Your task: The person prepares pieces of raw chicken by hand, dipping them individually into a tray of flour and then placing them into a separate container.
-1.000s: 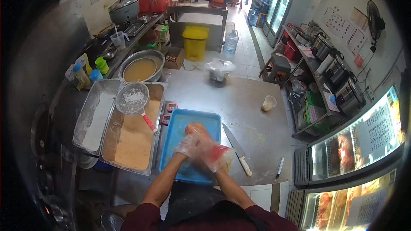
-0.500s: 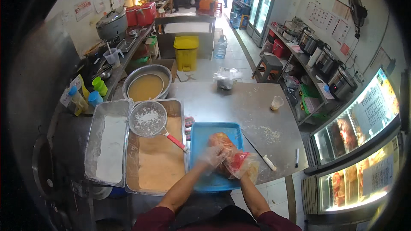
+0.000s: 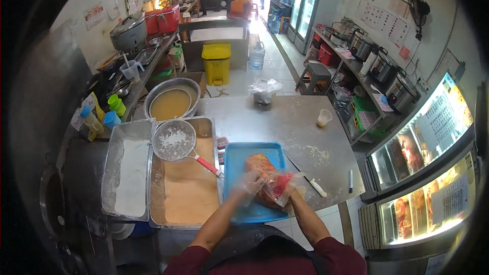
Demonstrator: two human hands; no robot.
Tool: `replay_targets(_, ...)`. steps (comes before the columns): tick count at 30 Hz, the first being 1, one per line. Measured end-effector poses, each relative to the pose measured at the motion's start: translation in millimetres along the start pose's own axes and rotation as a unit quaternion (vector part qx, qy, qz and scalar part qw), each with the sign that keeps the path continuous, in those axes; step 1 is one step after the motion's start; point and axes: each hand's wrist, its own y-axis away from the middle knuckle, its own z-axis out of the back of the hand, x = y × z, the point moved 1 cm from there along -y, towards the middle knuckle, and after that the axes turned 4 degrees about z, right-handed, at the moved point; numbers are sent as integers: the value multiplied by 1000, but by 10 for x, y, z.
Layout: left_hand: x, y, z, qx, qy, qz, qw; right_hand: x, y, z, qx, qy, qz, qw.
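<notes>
On the blue rectangular plastic tray (image 3: 235, 154), a clear plastic bag of orange-red food (image 3: 261, 165) shows more fully than a second ago; left hand (image 3: 247, 183) blurred against it, right hand (image 3: 290, 194) plastic-covered, both grips unclear.

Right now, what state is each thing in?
Left hand: blurred; grip unclear
Right hand: mostly hidden; grip unclear
Plastic bag: crumpled
Reddish food: lying in blue tray
Knife: lying on table
Sieve: dusted white, resting over orange-powder tray
White-powder tray: uncovered
Steel basin: holding cloudy liquid
Clear cup: upright
Yellow bin: lid down
Display cases: lit
</notes>
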Motion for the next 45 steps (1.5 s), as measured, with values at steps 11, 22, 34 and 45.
replay_targets(11,-70,-31,-213,-59,12,-8,998,-101,-274,246,53,-85,-29,995)
replay_targets(22,-723,198,-153,-120,23,-152,981,-69,-724,946,123,-212,-38,969)
replay_targets(34,-376,-132,-311,-97,-68,-84,989,288,-151,145,147,94,-8,985)
replay_targets(45,110,-188,-572,-146,192,-85,967,755,928,-424,172,420,83,887)
